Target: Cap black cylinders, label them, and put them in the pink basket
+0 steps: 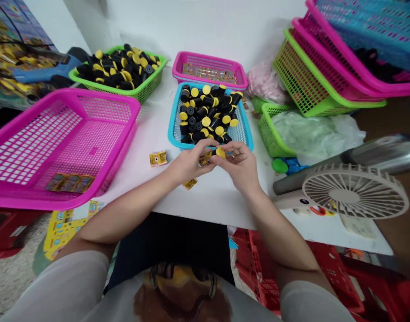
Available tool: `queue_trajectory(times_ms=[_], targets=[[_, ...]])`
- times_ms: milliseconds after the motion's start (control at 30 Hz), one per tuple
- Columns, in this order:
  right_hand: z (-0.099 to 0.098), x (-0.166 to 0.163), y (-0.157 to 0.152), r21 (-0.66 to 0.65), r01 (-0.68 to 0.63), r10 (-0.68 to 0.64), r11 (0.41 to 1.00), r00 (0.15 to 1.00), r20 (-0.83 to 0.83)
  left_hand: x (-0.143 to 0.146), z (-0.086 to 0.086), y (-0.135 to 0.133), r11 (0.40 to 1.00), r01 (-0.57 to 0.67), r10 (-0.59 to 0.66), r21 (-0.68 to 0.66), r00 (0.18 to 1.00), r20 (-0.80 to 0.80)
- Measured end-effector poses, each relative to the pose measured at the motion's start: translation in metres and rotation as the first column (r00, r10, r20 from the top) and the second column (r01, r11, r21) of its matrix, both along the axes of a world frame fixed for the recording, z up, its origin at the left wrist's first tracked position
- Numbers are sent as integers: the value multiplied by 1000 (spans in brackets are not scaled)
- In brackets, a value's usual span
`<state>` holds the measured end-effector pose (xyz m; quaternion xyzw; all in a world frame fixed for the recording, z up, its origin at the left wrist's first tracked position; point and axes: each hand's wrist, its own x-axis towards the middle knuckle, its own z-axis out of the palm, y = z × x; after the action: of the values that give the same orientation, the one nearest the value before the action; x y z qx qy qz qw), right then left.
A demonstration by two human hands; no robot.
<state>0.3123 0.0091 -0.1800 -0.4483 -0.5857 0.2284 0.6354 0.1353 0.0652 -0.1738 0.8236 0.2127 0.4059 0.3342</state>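
Observation:
Just in front of the blue basket (173,129), both hands meet around a small black canister with a yellow cap (220,153). My left hand (193,158) is closed on its body, where a yellow printed label (205,158) shows between the fingers. With thumb and fingertips, my right hand (241,165) pinches the capped end. Many similar black canisters (208,112) with yellow caps fill the blue basket. On the white table lie a folded yellow printed label (158,158) to the left and another yellow piece (190,183) below my left wrist.
A large pink basket (100,112) on the left holds a few labelled pieces. Behind stand a green basket (147,91) of canisters and a pink basket (240,74) of clear pieces. Stacked baskets (305,76) and a small fan (346,196) are on the right.

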Motion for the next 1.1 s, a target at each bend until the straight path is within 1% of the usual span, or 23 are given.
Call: queue_trajectory(times_ms=[67,133,167,233,267,300,333,367,433,500,567,633,733,800,867,1033,1100], targets=[[1,1,-2,62,25,-31,998,995,95,0,-1,-1,999,17,-15,-51,999,31],[3,2,-5,137,6,-37,991,973,228,2,-2,-3,984,94,-76,-152,990,119],[4,3,-6,151,-32,-13,988,957,290,3,-2,-3,968,149,-114,-204,979,172],[6,6,-7,134,-139,78,981,921,381,6,-4,-4,921,249,-174,-301,951,255],[6,8,-7,126,-180,112,976,900,421,7,-4,-4,898,280,-185,-340,941,284],[7,10,-6,132,-197,113,972,876,469,8,-4,-3,878,297,-185,-375,934,305],[7,11,-6,158,-186,77,970,848,524,9,-3,-2,864,304,-177,-403,930,321],[7,13,-6,197,-154,12,968,815,580,9,-3,0,853,308,-167,-423,927,337],[6,12,-6,301,-75,-147,951,744,652,10,-2,2,832,324,-158,-451,917,367],[4,9,-7,386,-20,-264,922,698,666,11,-1,2,794,370,-176,-483,900,400],[2,4,-9,421,11,-319,907,672,668,13,-1,-1,738,426,-218,-523,884,413],[-1,-3,-12,420,26,-332,907,658,676,16,-1,-5,666,472,-264,-578,873,409],[-3,-11,-14,439,9,-334,899,663,671,17,0,-11,567,507,-300,-649,861,410],[-2,-14,-15,483,-16,-347,876,674,652,16,1,-12,536,527,-309,-659,850,428],[0,-14,-15,517,-51,-346,854,687,640,14,2,-13,523,555,-323,-647,832,452],[8,-12,-18,511,-132,-284,850,703,652,11,3,-15,449,623,-357,-641,782,511],[10,-11,-18,512,-153,-275,845,697,662,10,1,-15,449,619,-349,-645,786,511]])
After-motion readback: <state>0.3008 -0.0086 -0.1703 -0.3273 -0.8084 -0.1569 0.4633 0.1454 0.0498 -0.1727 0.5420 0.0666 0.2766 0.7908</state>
